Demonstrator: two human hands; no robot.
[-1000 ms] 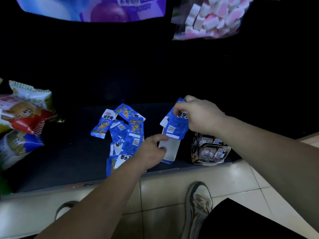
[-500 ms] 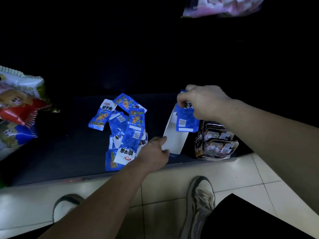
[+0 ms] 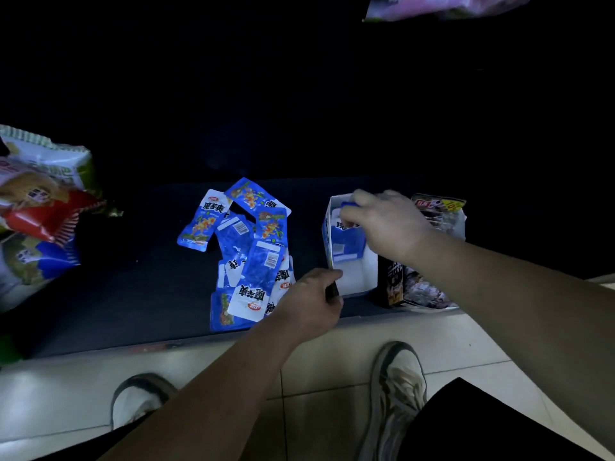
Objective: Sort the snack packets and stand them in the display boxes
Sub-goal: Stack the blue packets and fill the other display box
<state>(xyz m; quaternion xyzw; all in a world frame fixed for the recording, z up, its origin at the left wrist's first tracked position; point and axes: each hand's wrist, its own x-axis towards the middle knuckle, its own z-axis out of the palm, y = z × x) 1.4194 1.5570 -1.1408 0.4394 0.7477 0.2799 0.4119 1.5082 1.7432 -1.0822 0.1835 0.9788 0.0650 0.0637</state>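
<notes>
1. The left hand [image 3: 309, 297] grips the near corner of the box [image 3: 361, 281], which was tipped a moment ago and now stands level.
2. The right hand [image 3: 382, 224] pinches a packet [image 3: 346, 242], now lowered upright into the box.
3. The pile [image 3: 248, 257] left of the box is still unsorted.

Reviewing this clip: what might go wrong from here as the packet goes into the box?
1. The display box looks nearly empty, so the blue packet that the right hand pinches inside it may slump flat once released.
2. The box stands near the shelf edge; only the left hand at its near corner steadies it, so a push could slide or tip it.
3. The loose packets lie faces mixed; some may go in backwards.
</notes>
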